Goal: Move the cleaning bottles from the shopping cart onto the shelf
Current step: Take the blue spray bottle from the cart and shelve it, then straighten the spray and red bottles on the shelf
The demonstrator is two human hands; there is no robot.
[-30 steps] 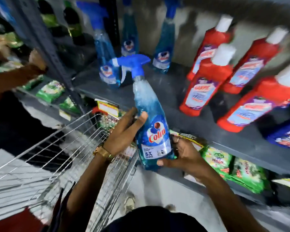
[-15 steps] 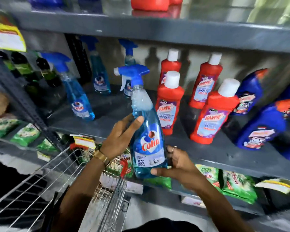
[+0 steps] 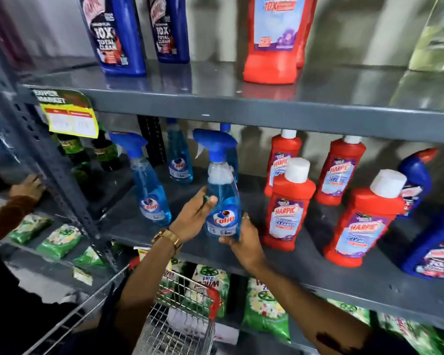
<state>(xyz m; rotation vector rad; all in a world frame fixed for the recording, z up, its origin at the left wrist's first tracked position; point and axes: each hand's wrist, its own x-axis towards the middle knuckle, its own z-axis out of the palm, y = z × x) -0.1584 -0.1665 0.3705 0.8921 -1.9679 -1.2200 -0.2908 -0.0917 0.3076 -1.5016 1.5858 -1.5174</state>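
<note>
1. Leftmost, another person's hand is seen resting on the neighbouring rack; it plays no part in the task.
2. A price tag is fixed to the upper shelf edge, above the left end of the middle shelf.
3. One spray bottle is already stood on the middle shelf, with another bottle set further back.
4. The cart is seen below, its wire basket near the shelf front; its contents cannot be made out.
5. The left hand is wrapped round the left side of the held bottle, thumb laid across its front.
6. The held bottle is kept upright over the front part of the middle shelf, trigger head to the left; whether its base is touching the shelf cannot be told.
7. The right hand is cupped under and behind the base, fingertips pinched at the lower edge.
8. Red bottles are stood just to the right, blue ones beyond.
9. Step judged: placement, near its end. Next move is judged to call for the base to be set flat in the gap between spray bottle and red bottles, then both hands to be released without the neighbours being knocked.
</note>
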